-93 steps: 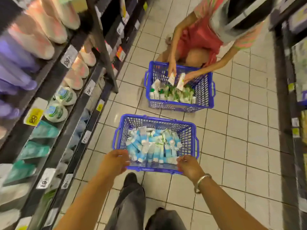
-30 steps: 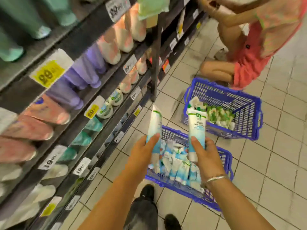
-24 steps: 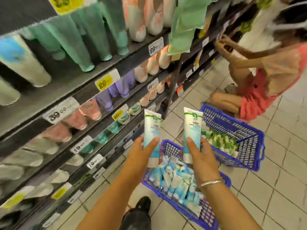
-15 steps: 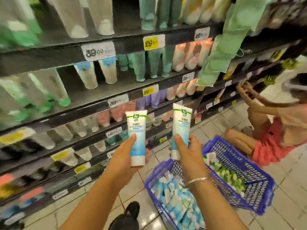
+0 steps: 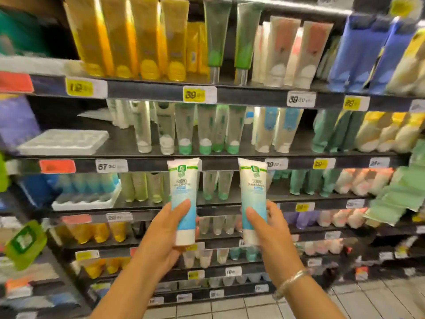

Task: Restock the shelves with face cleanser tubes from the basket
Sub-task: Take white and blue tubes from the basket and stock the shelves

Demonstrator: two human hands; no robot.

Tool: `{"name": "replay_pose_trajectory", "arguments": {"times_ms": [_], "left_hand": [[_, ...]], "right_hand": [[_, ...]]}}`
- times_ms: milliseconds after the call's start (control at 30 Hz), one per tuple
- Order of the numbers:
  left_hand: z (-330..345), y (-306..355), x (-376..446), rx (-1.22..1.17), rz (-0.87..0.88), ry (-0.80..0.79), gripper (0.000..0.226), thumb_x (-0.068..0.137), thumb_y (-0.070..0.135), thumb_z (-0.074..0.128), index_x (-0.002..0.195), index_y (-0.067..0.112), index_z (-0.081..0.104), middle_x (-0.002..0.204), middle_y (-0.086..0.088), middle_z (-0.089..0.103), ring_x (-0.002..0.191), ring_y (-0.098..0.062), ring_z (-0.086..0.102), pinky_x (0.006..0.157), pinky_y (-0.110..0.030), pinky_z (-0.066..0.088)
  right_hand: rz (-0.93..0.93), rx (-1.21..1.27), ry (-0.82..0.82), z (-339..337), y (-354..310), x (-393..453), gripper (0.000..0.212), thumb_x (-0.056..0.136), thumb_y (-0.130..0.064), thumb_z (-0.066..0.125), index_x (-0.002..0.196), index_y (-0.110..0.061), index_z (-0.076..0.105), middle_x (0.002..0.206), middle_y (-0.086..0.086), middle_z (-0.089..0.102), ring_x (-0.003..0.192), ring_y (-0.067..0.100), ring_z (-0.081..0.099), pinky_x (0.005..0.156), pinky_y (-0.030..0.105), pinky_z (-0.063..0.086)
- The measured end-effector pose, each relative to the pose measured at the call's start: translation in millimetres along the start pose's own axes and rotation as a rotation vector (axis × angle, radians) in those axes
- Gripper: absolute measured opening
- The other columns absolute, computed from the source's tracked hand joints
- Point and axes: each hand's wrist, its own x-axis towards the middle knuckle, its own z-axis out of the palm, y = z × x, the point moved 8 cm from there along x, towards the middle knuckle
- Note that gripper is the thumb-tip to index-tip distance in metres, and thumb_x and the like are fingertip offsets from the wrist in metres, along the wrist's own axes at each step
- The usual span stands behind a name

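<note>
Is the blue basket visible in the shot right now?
No, only shelves and floor tiles show behind the two hands holding tubes.

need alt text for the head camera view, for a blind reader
Two hands, left hand and right hand, each hold an upright white-and-blue face cleanser tube, left tube and right tube, before stocked store shelves.

Dark tiered store shelving [image 5: 161, 93] with yellow and white price tags [image 5: 199, 95] stands on pale floor tiles [image 5: 379, 300].
</note>
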Motion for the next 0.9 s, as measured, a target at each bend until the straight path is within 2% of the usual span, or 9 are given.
{"name": "replay_pose_trajectory", "arguments": {"times_ms": [133,300,433,533,633,733,900], "left_hand": [[-29,96,-14,0.054,0.163,-0.052,0.025,0.066,0.025,0.062,0.089,0.015,0.065,0.064,0.0,0.067,0.053,-0.007,0.062,0.046,-0.021,0.05],[-73,205,-38,0.167,0.288,-0.115,0.027,0.057,0.032,0.068,0.081,0.022,0.076,0.071,0.0,0.071,0.059,-0.009,0.066,0.049,-0.025,0.053],[-103,273,-53,0.213,0.388,-0.168,0.027,0.055,0.021,0.075,0.082,0.016,0.075,0.071,0.0,0.07,0.061,-0.007,0.065,0.053,-0.02,0.053],[-116,315,-61,0.217,0.463,-0.212,0.031,0.062,0.025,0.066,0.09,0.012,0.069,0.073,-0.001,0.071,0.062,-0.007,0.066,0.052,-0.018,0.051],[-120,349,-61,0.228,0.508,-0.251,0.034,0.066,0.023,0.062,0.096,0.009,0.066,0.078,-0.002,0.073,0.068,-0.008,0.068,0.055,-0.018,0.052],[-118,379,-55,0.252,0.547,-0.25,0.041,0.063,0.026,0.065,0.101,0.012,0.064,0.081,-0.002,0.074,0.072,-0.009,0.069,0.057,-0.019,0.053],[-106,431,-36,0.286,0.656,-0.199,0.044,0.063,0.03,0.066,0.105,0.017,0.063,0.089,0.0,0.074,0.078,-0.009,0.07,0.06,-0.023,0.054]], "right_hand": [[-0.086,0.054,-0.09,81,-52,4,0.023,0.083,-0.025,0.06,0.104,-0.027,0.051,0.098,0.005,0.062,0.071,0.012,0.064,0.053,0.018,0.05],[-0.172,0.138,-0.147,179,-104,2,0.027,0.081,-0.025,0.06,0.106,-0.022,0.053,0.092,0.002,0.063,0.062,0.005,0.066,0.051,0.018,0.05],[-0.234,0.168,-0.167,246,-136,1,0.034,0.08,-0.027,0.06,0.112,-0.021,0.052,0.095,0.002,0.065,0.07,0.007,0.065,0.056,0.02,0.051],[-0.303,0.179,-0.17,282,-159,-1,0.029,0.079,-0.03,0.06,0.107,-0.026,0.054,0.096,-0.001,0.067,0.072,0.001,0.065,0.057,0.015,0.049],[-0.365,0.165,-0.211,311,-184,-4,0.045,0.068,-0.039,0.062,0.11,-0.027,0.054,0.095,-0.005,0.069,0.077,0.001,0.066,0.061,0.015,0.05],[-0.412,0.179,-0.263,332,-210,0,0.054,0.064,-0.038,0.063,0.115,-0.025,0.051,0.097,-0.006,0.069,0.079,0.0,0.067,0.059,0.012,0.05],[-0.454,0.188,-0.352,359,-249,21,0.061,0.065,-0.04,0.063,0.122,-0.024,0.049,0.111,0.001,0.065,0.097,0.012,0.066,0.065,0.018,0.053]]}}
